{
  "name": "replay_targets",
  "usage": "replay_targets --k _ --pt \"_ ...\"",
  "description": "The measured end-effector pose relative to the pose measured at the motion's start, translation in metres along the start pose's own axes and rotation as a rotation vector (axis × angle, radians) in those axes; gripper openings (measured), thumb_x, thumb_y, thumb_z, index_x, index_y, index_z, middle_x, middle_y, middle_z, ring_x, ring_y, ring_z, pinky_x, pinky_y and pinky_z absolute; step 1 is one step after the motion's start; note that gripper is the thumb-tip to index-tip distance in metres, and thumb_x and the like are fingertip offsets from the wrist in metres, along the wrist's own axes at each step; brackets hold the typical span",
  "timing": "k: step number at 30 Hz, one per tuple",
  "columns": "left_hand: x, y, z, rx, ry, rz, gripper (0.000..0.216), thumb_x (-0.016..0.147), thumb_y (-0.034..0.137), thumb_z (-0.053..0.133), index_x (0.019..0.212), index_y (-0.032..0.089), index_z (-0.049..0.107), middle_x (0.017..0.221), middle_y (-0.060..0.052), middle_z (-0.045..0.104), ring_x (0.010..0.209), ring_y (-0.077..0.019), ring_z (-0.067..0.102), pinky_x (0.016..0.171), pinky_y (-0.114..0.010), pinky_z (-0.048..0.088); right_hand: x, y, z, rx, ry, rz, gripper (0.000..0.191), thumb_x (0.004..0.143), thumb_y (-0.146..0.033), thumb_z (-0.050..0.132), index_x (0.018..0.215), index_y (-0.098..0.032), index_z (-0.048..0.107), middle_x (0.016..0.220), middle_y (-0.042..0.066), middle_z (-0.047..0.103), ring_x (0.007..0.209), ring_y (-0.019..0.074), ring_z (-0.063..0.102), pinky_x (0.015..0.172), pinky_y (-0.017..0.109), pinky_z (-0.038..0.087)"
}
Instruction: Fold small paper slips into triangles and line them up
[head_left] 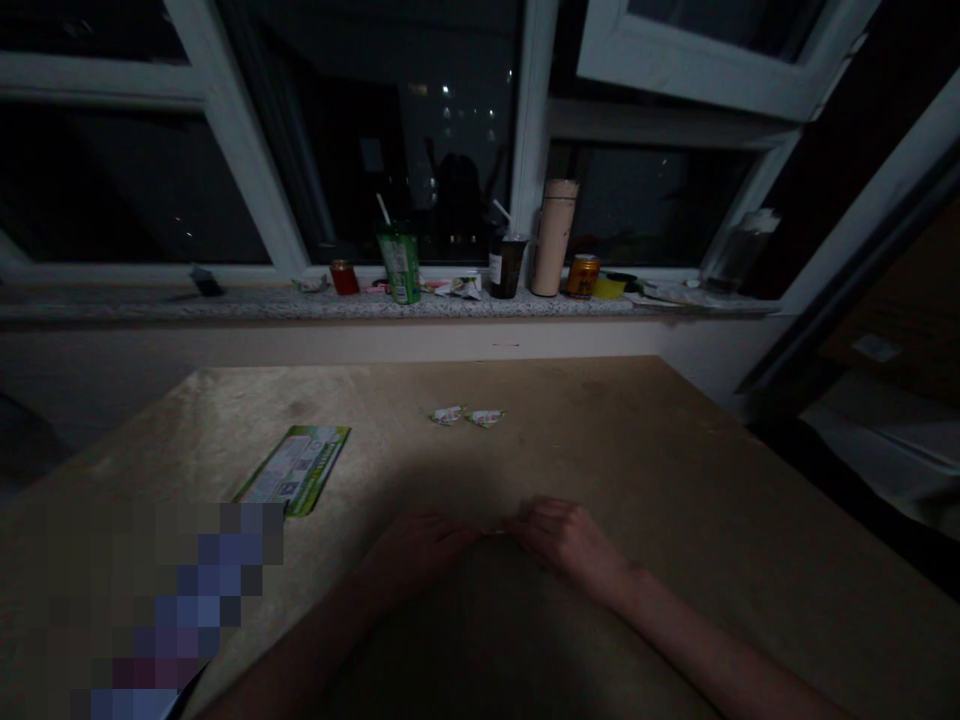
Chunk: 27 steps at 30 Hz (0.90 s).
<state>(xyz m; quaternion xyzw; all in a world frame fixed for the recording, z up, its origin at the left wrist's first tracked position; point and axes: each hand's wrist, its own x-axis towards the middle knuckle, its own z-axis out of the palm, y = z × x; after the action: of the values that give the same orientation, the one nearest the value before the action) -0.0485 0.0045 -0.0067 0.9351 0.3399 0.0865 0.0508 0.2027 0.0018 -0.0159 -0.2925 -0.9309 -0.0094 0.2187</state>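
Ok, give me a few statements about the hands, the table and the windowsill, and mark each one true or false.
1. The left hand and right hand meet fingertip to fingertip low on the table. True.
2. A green leaflet lies on the table to the left of the hands. True.
3. Two small folded paper pieces sit on the windowsill. False: they lie on the table, beyond the hands.
4. The green cup with a straw lies tipped over. False: it stands upright on the windowsill.
5. The right hand grips the tall beige bottle. False: the bottle stands on the sill, far from it.
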Motion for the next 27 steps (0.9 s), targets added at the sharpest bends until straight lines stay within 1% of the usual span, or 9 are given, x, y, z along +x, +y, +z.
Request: replay_targets --k 2,4,7,11,14,16,18,22,27 --pt "0.002 0.001 -0.002 -0.054 0.029 -0.093 0.03 0.092 0.016 0.04 0.114 0.024 0.058 0.101 -0.003 0.068 0.087 -0.0206 0.063 0.079 -0.033 0.046 0.003 0.002 0.003 0.206 0.063 0.176 0.02 0.092 -0.019 0.047 0.104 -0.019 0.064 0.082 0.004 0.068 0.075 0.0159 0.062 0.069 0.028 0.046" --pt "0.004 0.002 -0.004 -0.075 0.054 -0.137 0.03 0.093 0.016 0.039 0.114 0.023 0.058 0.101 -0.003 0.068 0.087 -0.0196 0.062 0.08 -0.032 0.045 0.006 0.005 0.007 0.363 0.119 0.338 0.015 0.089 -0.02 0.054 0.097 -0.021 0.067 0.085 0.003 0.069 0.079 0.0155 0.062 0.073 0.028 0.046" --pt "0.006 0.003 -0.003 -0.135 0.077 -0.15 0.03 0.093 0.019 0.041 0.118 0.024 0.056 0.104 -0.003 0.067 0.09 -0.0189 0.061 0.082 -0.032 0.045 0.009 0.008 0.012 0.464 0.141 0.468 0.009 0.084 -0.02 0.061 0.085 -0.022 0.069 0.079 0.002 0.069 0.079 0.0167 0.061 0.073 0.029 0.045" --pt "0.007 0.006 0.002 -0.17 0.088 -0.128 0.036 0.091 0.022 0.049 0.126 0.029 0.05 0.116 -0.002 0.06 0.101 -0.0204 0.057 0.088 -0.034 0.044 0.011 0.003 0.013 0.452 0.158 0.5 0.009 0.08 -0.016 0.062 0.084 -0.022 0.068 0.082 0.002 0.069 0.082 0.0182 0.06 0.078 0.033 0.04" --pt "0.009 0.011 0.007 -0.092 0.123 -0.118 0.042 0.09 0.014 0.049 0.129 0.03 0.047 0.124 -0.003 0.054 0.111 -0.021 0.051 0.095 -0.036 0.041 0.011 -0.003 0.011 0.408 0.144 0.487 0.017 0.075 -0.01 0.063 0.088 -0.021 0.066 0.086 0.002 0.068 0.087 0.0193 0.057 0.082 0.034 0.036" --pt "0.011 0.016 0.009 -0.019 0.12 -0.062 0.047 0.09 0.008 0.044 0.132 0.029 0.043 0.131 -0.004 0.051 0.119 -0.0211 0.045 0.099 -0.038 0.037 0.012 -0.005 0.011 0.368 0.133 0.49 0.024 0.07 -0.007 0.063 0.09 -0.02 0.065 0.088 0.002 0.066 0.09 0.0196 0.056 0.081 0.034 0.034" --pt "0.013 0.022 0.009 0.038 0.077 0.018 0.049 0.09 0.004 0.042 0.133 0.026 0.041 0.135 -0.003 0.048 0.126 -0.0204 0.04 0.102 -0.038 0.035 0.011 -0.004 0.012 0.346 0.124 0.492 0.028 0.067 -0.005 0.064 0.09 -0.02 0.065 0.089 0.002 0.064 0.091 0.0198 0.055 0.081 0.033 0.033" --pt "0.017 0.029 0.009 0.091 0.0 0.062 0.044 0.088 0.001 0.043 0.128 0.021 0.047 0.133 -0.004 0.053 0.125 -0.0204 0.044 0.102 -0.036 0.037 0.01 -0.001 0.014 0.347 0.114 0.497 0.023 0.069 -0.009 0.065 0.088 -0.02 0.066 0.088 0.002 0.064 0.091 0.0198 0.055 0.08 0.033 0.032" --pt "0.018 0.028 0.014 0.059 -0.018 0.041 0.044 0.087 -0.001 0.042 0.126 0.018 0.048 0.131 -0.008 0.054 0.121 -0.0224 0.05 0.097 -0.036 0.044 0.008 0.002 0.014 0.396 0.157 0.576 0.023 0.068 -0.011 0.069 0.088 -0.021 0.065 0.084 0.0 0.066 0.086 0.019 0.058 0.08 0.033 0.034"
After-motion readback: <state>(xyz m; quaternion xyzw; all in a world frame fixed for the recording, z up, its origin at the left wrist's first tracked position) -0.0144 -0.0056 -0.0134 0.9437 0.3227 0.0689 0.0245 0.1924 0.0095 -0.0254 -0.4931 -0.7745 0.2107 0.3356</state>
